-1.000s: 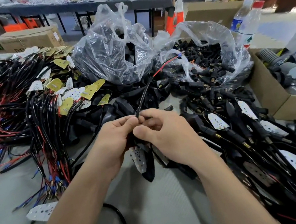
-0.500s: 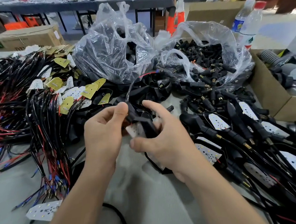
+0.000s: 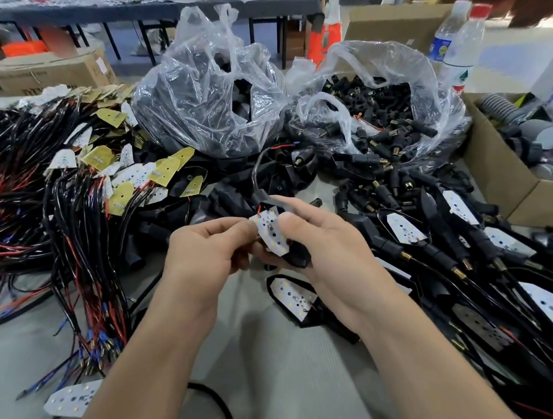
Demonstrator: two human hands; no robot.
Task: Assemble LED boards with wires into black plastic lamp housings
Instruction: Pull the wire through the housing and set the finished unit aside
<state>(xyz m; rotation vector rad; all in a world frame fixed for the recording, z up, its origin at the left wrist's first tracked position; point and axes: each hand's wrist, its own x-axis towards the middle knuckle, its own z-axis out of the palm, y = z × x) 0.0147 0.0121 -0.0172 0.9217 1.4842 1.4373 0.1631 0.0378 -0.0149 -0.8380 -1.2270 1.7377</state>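
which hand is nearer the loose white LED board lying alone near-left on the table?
Left. The left hand is up and right of the loose LED board; the right hand is farther right, past the left. Both pinch the held LED board between them.

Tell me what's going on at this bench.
A person is fitting a white LED board into a black housing. The left hand pinches the board's edge; the right hand cups the housing, thumb on the board. The board looks tilted, not yet seated, and its wire loops up behind. To the right lie finished units, to the left loose wired boards.
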